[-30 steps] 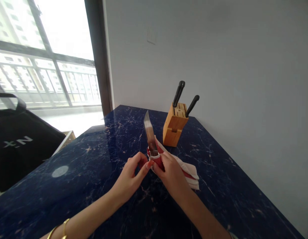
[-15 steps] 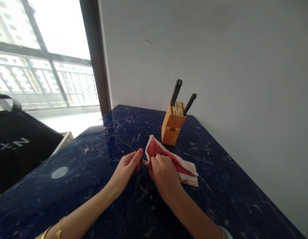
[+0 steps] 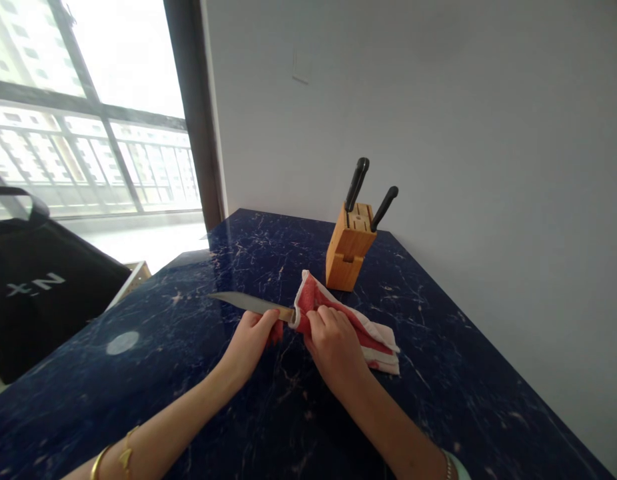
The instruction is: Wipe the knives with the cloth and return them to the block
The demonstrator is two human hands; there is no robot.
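Note:
A knife (image 3: 246,302) points left above the table, its flat side showing and its light-coloured handle end running into a cloth. My left hand (image 3: 258,331) is closed on the knife near where blade and handle meet. The red and white cloth (image 3: 358,323) wraps the end of the handle and trails to the right. My right hand (image 3: 333,337) grips this cloth, its fingers folded into it around the covered part. How much of the handle lies under the cloth is hidden.
Just behind the cloth stands a wooden knife block (image 3: 346,257) with two black-handled knives (image 3: 357,185) in it. The dark blue marbled table (image 3: 178,333) meets a grey wall on the right. A black bag (image 3: 43,287) is beside the table's left edge, near a window.
The knife has rolled about its length: its blade was edge-on, a thin line, and now shows its broad side. Both hands keep their grip in nearly the same place.

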